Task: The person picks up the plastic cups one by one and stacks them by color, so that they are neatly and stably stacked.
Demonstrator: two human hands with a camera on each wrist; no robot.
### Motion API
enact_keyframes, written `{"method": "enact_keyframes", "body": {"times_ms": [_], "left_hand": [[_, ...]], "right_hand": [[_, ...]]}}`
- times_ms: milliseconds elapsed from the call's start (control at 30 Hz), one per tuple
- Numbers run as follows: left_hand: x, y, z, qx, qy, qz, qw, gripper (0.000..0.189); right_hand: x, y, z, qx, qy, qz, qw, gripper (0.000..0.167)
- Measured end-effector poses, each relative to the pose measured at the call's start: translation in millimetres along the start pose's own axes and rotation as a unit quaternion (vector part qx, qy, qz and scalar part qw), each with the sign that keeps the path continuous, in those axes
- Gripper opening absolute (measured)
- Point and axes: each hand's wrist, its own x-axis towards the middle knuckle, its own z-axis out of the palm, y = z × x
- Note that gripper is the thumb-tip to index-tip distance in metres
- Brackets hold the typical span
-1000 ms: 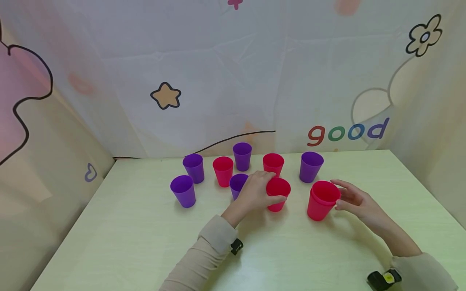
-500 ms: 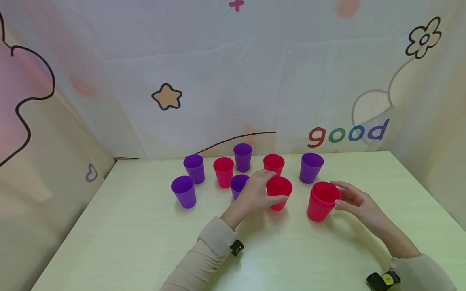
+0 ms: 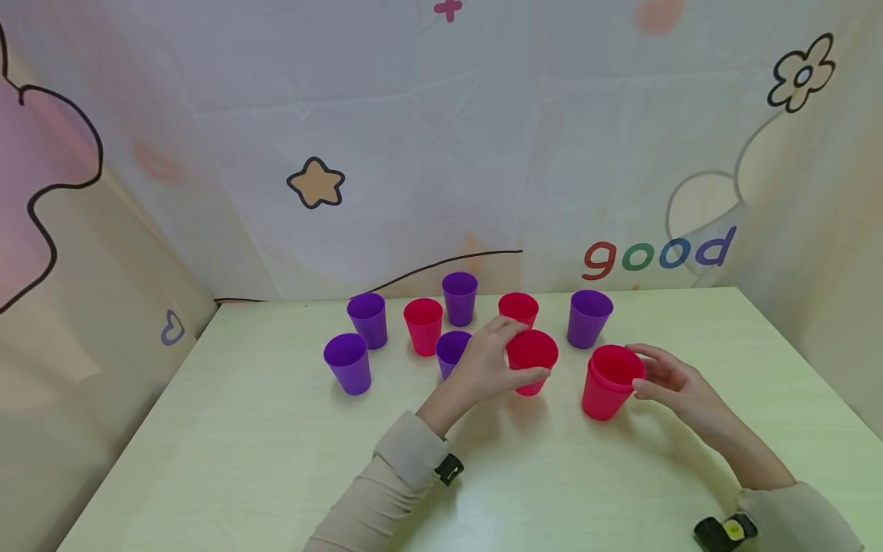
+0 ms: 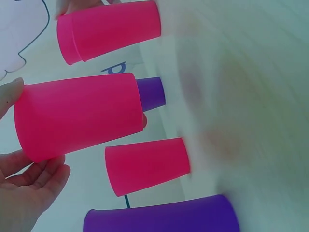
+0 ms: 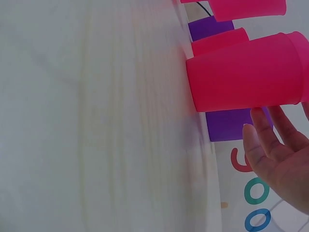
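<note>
In the head view my left hand (image 3: 484,362) grips a red cup (image 3: 533,354) near its rim, thumb in front and fingers behind. The left wrist view has this cup (image 4: 82,116) raised off the table, upright. To its right, two nested red cups (image 3: 605,391) stand on the table, one rim just above the other. My right hand (image 3: 679,389) is at their right side, its fingertips touching near the rim. In the right wrist view its fingers (image 5: 265,137) are loosely extended against the nested cups (image 5: 246,75).
Behind the held cup stands another red cup (image 3: 517,307), with a purple cup (image 3: 589,318) to its right. Left of my left hand are a red cup (image 3: 423,326) and several purple cups (image 3: 348,364). A printed curtain (image 3: 414,153) backs the pale table (image 3: 241,445).
My left hand has lifted its red cup off the table and shifted it slightly right and away from me. My right hand and the nested cups have stayed in place.
</note>
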Motion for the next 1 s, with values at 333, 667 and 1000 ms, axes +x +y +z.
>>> {"method": "enact_keyframes", "body": {"times_ms": [333, 667, 1000], "left_hand": [[-0.2, 6.3, -5.9, -0.005, 0.009, 0.024, 0.9997, 0.063], [2.6, 15.6, -14.9, -0.009, 0.012, 0.041, 0.9990, 0.061], [9.1, 26.8, -24.8, -0.005, 0.034, 0.075, 0.9966, 0.060]], "right_hand": [[0.8, 0.5, -0.6, 0.002, -0.006, -0.008, 1.0000, 0.045], [0.6, 0.2, 0.4, 0.005, -0.005, -0.006, 1.0000, 0.045], [0.4, -0.2, 1.2, 0.002, -0.001, 0.000, 1.0000, 0.046]]}}
